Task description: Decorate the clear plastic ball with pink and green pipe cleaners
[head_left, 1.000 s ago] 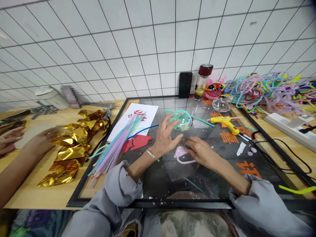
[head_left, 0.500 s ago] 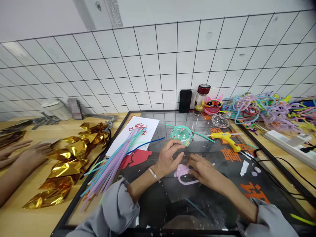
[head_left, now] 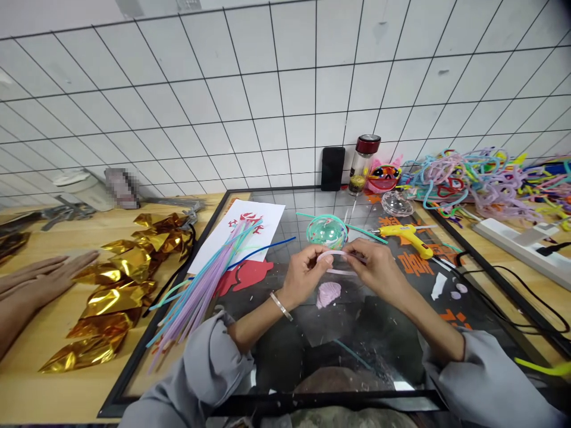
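Between my two hands a pale purple pipe cleaner (head_left: 335, 253) is bent into a curve. My left hand (head_left: 304, 273) pinches one part of it, while my right hand (head_left: 372, 266) grips it a short way to the right. Just below them, a small purple fan-shaped piece (head_left: 329, 294) lies on the glass sheet (head_left: 307, 368). Beyond my fingers sits a clear dome with a green inside (head_left: 325, 233), a teal pipe cleaner (head_left: 368, 233) lying against it. My fingertips partly hide the ends of the purple stem.
Pipe cleaners (head_left: 207, 285), white paper (head_left: 209, 238) and a red cutout (head_left: 250, 277) lie left. A yellow glue gun (head_left: 408, 235), power strip (head_left: 521, 252) and tangled pipe cleaners (head_left: 473, 184) are right. Another person's hands (head_left: 49, 279) rest beside gold foil (head_left: 111, 303).
The purple pipe cleaner has been lifted off the glass by my right hand, and my left hand has closed on it. The fan-shaped piece stays on the glass. The view has tilted slightly down.
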The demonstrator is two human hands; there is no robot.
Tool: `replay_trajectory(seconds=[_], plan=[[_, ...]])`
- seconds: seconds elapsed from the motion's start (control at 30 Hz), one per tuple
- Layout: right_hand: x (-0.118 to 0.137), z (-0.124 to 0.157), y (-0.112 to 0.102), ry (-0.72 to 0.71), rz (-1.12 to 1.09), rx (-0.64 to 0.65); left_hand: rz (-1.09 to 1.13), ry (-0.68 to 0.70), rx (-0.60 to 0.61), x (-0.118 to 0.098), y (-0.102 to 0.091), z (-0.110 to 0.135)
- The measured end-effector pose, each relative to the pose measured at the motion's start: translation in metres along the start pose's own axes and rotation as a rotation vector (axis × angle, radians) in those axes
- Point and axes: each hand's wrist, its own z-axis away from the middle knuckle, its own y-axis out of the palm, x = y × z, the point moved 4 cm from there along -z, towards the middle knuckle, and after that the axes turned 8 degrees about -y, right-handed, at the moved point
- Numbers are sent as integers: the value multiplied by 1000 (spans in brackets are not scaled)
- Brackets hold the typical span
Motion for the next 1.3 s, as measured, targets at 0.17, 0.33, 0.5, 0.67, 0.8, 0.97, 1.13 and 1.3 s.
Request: replay_trajectory(seconds=[0.17, 0.33, 0.5, 0.67, 0.8, 0.97, 1.13, 1.3], plan=[[-4, 3, 7, 22, -55, -32, 140, -67, -71, 9, -2, -7], [-11, 12, 3, 36, -62, -40, 316, -114, -143, 19, -7, -17], [-6, 17, 5, -34, 10, 33, 460, -159, -172, 18, -5, -18], [-6, 20, 10, -59, 58, 5, 423, -157, -165, 19, -3, -16], [-9, 19, 10, -43, 53, 1, -54, 177, -305, 2, -9, -5], [-3, 18, 7, -113, 32, -8, -721, 695, -265, -18, 2, 12], [2, 17, 6, -116, -93, -47, -805, 727, -184, -12, 9, 8], [-5, 19, 8, 3, -265, -128, -743, 738, -165, -11, 12, 10]])
